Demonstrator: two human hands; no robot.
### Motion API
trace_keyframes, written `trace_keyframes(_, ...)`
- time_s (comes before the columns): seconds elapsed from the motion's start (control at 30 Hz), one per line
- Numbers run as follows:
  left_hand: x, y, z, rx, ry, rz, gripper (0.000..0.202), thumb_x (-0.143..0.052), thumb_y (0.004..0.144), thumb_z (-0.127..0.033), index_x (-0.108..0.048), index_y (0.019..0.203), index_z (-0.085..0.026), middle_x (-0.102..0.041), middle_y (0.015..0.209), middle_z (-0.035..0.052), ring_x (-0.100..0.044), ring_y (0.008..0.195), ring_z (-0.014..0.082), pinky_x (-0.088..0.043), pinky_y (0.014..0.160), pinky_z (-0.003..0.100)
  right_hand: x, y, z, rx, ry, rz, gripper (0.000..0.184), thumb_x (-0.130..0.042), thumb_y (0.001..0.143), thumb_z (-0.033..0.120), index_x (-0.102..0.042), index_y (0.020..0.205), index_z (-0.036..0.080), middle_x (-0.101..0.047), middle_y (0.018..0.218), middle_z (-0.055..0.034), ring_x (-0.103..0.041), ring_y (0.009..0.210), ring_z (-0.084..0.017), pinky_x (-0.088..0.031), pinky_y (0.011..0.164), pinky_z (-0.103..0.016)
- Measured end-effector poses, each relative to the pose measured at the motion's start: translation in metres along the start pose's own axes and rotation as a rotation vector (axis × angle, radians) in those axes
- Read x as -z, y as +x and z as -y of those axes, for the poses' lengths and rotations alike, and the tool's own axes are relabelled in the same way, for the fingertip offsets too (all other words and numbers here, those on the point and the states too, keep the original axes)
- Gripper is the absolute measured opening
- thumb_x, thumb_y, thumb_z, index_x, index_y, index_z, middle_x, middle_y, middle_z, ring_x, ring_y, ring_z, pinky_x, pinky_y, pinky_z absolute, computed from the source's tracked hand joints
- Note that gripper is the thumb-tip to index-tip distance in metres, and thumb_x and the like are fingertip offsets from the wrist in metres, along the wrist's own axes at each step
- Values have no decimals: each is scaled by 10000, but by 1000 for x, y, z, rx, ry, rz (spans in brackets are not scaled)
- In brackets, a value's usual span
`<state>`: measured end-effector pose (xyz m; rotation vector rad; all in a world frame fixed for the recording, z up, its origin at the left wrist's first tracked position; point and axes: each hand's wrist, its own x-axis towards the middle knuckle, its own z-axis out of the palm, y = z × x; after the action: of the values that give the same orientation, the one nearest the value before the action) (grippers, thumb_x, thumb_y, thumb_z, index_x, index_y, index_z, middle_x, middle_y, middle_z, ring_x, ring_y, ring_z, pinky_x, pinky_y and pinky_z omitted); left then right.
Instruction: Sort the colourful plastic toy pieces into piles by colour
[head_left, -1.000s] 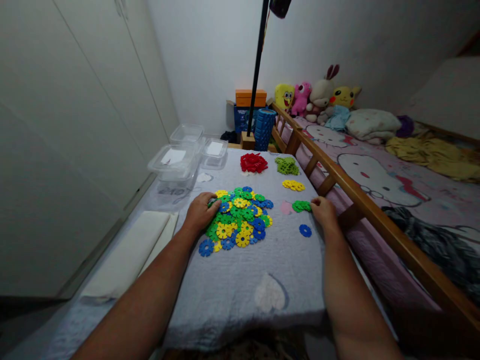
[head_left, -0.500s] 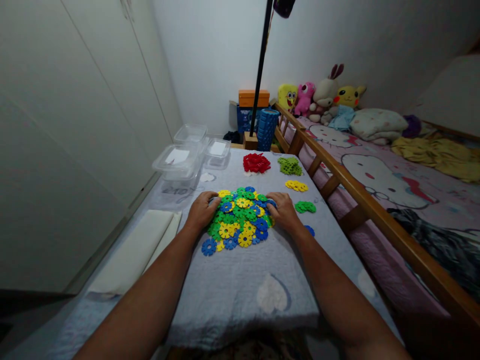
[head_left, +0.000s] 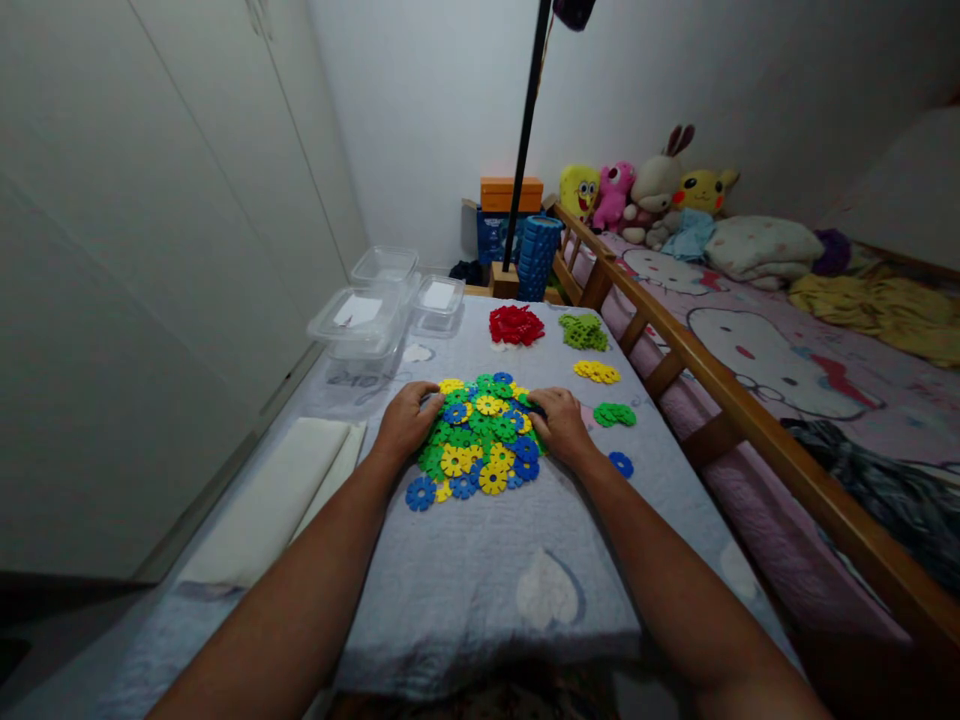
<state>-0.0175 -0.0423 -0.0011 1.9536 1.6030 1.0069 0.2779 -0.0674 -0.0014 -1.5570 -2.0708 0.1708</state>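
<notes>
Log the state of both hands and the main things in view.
Mixed disc pile: heaped, blue, green and yellow
Left hand: fingers at the pile's left edge, grip unclear
Right hand: fingers at the pile's right edge, grip unclear
Red pieces: heaped
Lime-green pieces: heaped
Yellow discs: overlapping
Green discs: overlapping
Single blue disc: flat, apart
Off-white cloth: folded
Clear plastic containers: clustered
Blue roller: upright

Room before disc pile (head_left: pixel 486 428); rail (head_left: pixel 705 368) bars right

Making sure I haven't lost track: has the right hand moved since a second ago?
Yes: against the wooden bed rail, the right hand has moved left, to the pile of flower-shaped discs.
</notes>
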Motion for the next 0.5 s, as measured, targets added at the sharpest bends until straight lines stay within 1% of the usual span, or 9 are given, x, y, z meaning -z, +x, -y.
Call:
trace_keyframes(0.1, 0, 0, 0, 2, 4, 0, 425, -474, 899, -478, -711, 1078, -174, -715, 1178, 114, -640, 1128, 265, -478, 1058, 417, 4, -1, 1, 16, 30, 0, 190, -612, 889, 207, -737, 1028, 243, -740, 1172, -73, -536, 1150, -290, -372, 1000, -454)
trace_keyframes(0.17, 0, 0, 0, 5, 4, 3, 435, -474, 898, -480, -712, 1081, -165, -715, 1180, 121, -642, 1125, 268, -480, 1057, 420, 4, -2, 0, 28, 46, -10, 169, -612, 893, 206, -736, 1000, 246, -748, 1142, -64, -543, 1129, -279, -372, 991, -442)
trace_keyframes(0.33, 0, 0, -1, 11, -5, 9, 424, -479, 895, -487, -711, 1073, -179, -719, 1163, 109, -649, 1104, 266, -492, 1043, 425, 7, -1, -2, 39, 70, -62, 186, -568, 923, 210, -735, 999, 243, -742, 1108, -76, -555, 1098, -271, -383, 986, -429)
trace_keyframes(0.5, 0, -1, -2, 20, -22, 0, 425, -480, 894, -490, -711, 1074, -182, -717, 1154, 106, -651, 1098, 263, -499, 1037, 419, 21, 0, -6, 40, 93, -141, 205, -533, 937, 253, -738, 939, 234, -719, 995, -85, -581, 991, -261, -422, 933, -400)
